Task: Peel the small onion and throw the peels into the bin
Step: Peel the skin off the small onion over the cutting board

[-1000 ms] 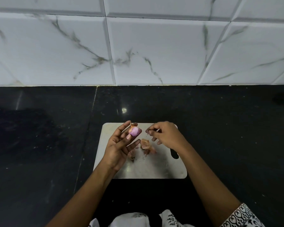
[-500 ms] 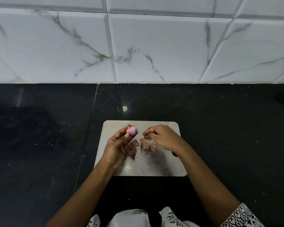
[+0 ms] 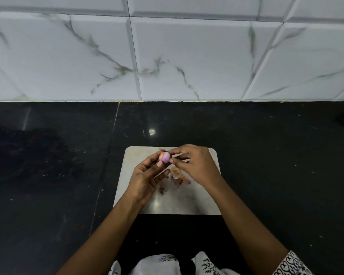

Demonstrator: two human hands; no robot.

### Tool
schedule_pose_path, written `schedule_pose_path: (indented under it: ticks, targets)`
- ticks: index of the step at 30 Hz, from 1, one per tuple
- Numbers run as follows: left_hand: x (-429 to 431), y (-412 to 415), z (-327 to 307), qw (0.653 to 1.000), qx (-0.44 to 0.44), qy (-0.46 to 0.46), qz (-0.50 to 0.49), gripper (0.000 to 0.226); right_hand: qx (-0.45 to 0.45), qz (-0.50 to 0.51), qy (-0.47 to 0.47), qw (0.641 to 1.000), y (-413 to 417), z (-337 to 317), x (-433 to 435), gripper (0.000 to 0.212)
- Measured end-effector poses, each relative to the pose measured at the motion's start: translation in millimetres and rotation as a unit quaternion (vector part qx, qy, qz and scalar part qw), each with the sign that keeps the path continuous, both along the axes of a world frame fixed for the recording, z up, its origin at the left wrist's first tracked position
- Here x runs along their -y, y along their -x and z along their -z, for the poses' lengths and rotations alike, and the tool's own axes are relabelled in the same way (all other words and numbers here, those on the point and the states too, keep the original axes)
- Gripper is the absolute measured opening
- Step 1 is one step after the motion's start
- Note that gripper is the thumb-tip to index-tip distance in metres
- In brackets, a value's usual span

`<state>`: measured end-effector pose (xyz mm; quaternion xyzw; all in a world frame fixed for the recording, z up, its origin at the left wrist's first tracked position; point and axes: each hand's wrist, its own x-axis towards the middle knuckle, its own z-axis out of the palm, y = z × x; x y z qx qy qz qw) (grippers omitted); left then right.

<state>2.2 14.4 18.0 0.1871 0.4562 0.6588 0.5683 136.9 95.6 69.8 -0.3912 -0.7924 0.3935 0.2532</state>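
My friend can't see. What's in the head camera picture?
The left hand holds a small purple onion over a pale cutting board while the right hand pinches at it. Loose peels lie on the board, which sits on a black counter.

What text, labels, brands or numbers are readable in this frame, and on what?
No readable text anywhere in the head view.
The cutting board: plain, no brand or mark.
The sleeve: black ornament print, no letters.
The wall tiles: grey veins only.
The small onion and the peels: no label.
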Motion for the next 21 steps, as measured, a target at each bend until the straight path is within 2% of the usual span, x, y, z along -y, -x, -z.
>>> schedule_pose_path:
  ticks: [8, 17, 19, 21]
  targets:
    - [-5.4, -0.3, -3.5, 0.999, -0.039, -0.011, -0.018, 0.034, 0.013, -0.039, -0.14, 0.989, 0.5, -3.0, 2.3, 0.025]
    - [-4.5, 2.1, -4.9, 0.997, -0.063, -0.024, -0.032, 0.036, 0.019, -0.015, -0.257, 0.966, 6.6, 3.2, 9.5, 0.021]
    - [-4.0, -0.4, -6.1, 0.997, -0.069, -0.03, -0.034, 0.031, 0.018, -0.004, -0.262, 0.965, 7.2, 3.8, 10.4, 0.017]
    - [-2.6, -3.3, -8.5, 0.996, -0.079, -0.036, -0.024, 0.028, 0.003, 0.005, -0.219, 0.976, 6.4, 1.6, 8.5, 0.013]
